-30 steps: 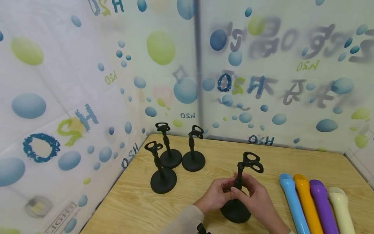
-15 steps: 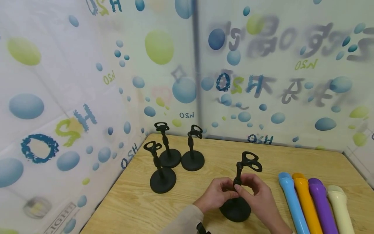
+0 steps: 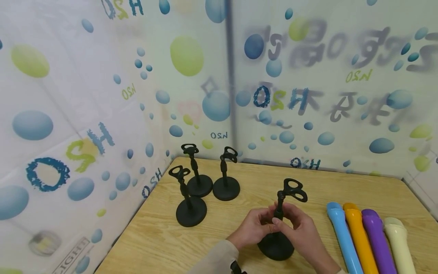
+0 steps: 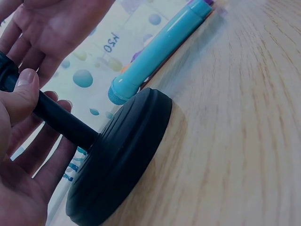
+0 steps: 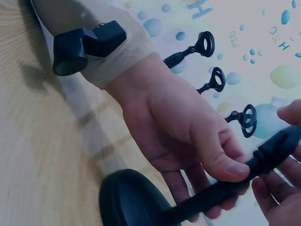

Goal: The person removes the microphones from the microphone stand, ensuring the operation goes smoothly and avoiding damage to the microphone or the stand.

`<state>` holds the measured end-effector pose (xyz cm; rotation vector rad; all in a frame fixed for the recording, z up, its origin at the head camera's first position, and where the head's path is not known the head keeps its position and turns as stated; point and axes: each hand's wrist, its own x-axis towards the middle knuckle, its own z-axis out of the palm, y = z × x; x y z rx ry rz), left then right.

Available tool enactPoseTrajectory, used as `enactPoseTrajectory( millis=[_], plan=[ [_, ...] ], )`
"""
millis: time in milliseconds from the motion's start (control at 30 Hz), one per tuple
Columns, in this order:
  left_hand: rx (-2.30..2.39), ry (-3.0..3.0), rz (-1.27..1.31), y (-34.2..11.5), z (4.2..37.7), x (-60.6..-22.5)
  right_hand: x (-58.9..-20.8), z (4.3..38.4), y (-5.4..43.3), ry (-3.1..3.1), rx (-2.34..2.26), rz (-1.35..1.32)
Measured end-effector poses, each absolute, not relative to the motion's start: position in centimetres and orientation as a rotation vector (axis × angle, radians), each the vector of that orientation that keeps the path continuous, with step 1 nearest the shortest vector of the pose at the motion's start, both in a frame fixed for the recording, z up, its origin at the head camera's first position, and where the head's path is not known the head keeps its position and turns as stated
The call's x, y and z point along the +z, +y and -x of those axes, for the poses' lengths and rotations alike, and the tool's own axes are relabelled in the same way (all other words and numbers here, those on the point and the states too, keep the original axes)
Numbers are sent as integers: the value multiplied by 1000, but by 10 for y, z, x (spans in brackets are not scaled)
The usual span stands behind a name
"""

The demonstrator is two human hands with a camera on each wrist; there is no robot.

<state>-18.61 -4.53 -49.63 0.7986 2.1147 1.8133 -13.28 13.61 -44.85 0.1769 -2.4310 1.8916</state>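
Note:
A black desktop microphone stand [image 3: 276, 249] with a round base and a clip on top stands upright on the table in front of me. My left hand [image 3: 253, 227] holds its pole, thumb and fingers on opposite sides; in the right wrist view the left thumb presses the pole [image 5: 207, 202] just below the thicker collar. Higher up, my right hand [image 3: 302, 230] pinches the dark collar [image 5: 270, 153] between thumb and fingers. The clip [image 3: 295, 189] points right, above both hands. The left wrist view shows the base [image 4: 122, 155] flat on the wood.
Three similar black stands, one nearer [image 3: 191, 211], one at the back [image 3: 200, 185] and one beside it [image 3: 226, 189], are grouped at the back left. To the right lie blue [image 3: 345, 238], orange [image 3: 361, 239], purple [image 3: 379, 241] and cream [image 3: 399, 243] microphones. Patterned curtains border the table [image 3: 154, 243].
The right thumb and fingers shift slightly around the collar, thumb in toward the pole and then back. The left hand keeps its hold; the stand stays in place.

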Motion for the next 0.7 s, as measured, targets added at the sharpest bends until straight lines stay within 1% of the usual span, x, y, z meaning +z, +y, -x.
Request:
enactPoseTrajectory(
  millis=[167, 233, 400, 467, 700],
  plan=[
    [1853, 2059, -808, -42, 186, -497, -444, 133, 148, -2359, 1864, -207],
    [1873, 2034, -794, -42, 186, -497, -439, 134, 152, -2257, 1897, -260],
    [1894, 2012, -780, -42, 186, -498, -422, 136, 160, -1961, 1989, -521],
    [1894, 2008, -782, -42, 186, -498, -414, 136, 162, -1898, 1990, -585],
    [1897, 1998, -767, -41, 185, -498, -393, 136, 165, -1898, 1925, -601]
  ],
)
